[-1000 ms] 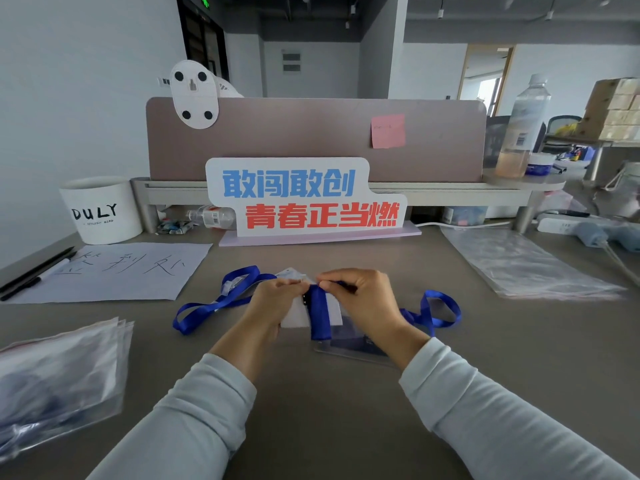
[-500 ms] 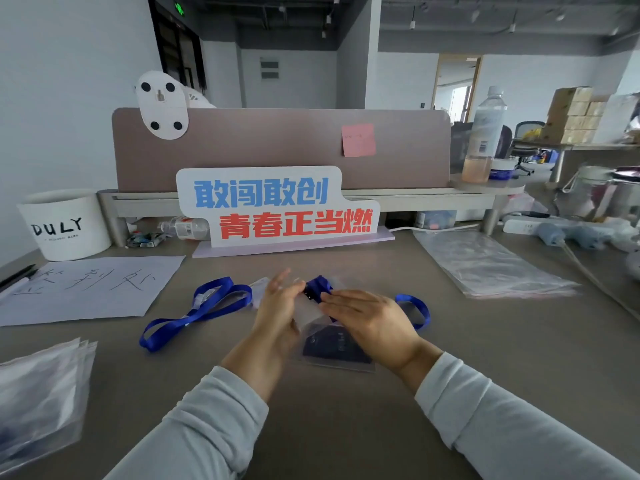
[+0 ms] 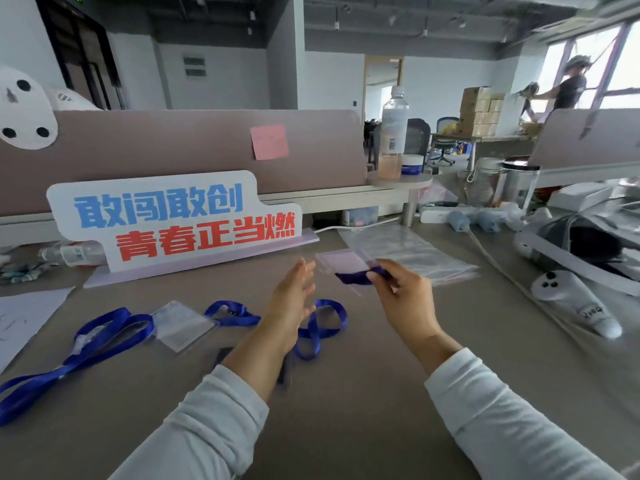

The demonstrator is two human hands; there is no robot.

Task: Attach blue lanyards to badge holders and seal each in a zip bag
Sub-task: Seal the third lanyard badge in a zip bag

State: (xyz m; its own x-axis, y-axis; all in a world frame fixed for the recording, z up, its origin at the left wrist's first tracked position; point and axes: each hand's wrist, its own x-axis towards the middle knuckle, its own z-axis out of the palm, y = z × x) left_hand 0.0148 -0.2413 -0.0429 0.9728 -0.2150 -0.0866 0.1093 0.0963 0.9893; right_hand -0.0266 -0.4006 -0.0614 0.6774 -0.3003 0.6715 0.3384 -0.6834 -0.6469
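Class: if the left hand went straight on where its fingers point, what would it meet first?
Probably the clear zip bag with a bunched blue lanyard, pinched by the right hand; depth is unclear.

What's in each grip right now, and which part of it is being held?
The right grip pinches the clear badge holder by its near end, over the bunched blue lanyard. The left grip holds nothing, fingers straight.

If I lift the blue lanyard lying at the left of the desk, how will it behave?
Probably floppy: the blue lanyard lies in loose loops on the desk. Likely light, being a thin flat ribbon; its ends would dangle.
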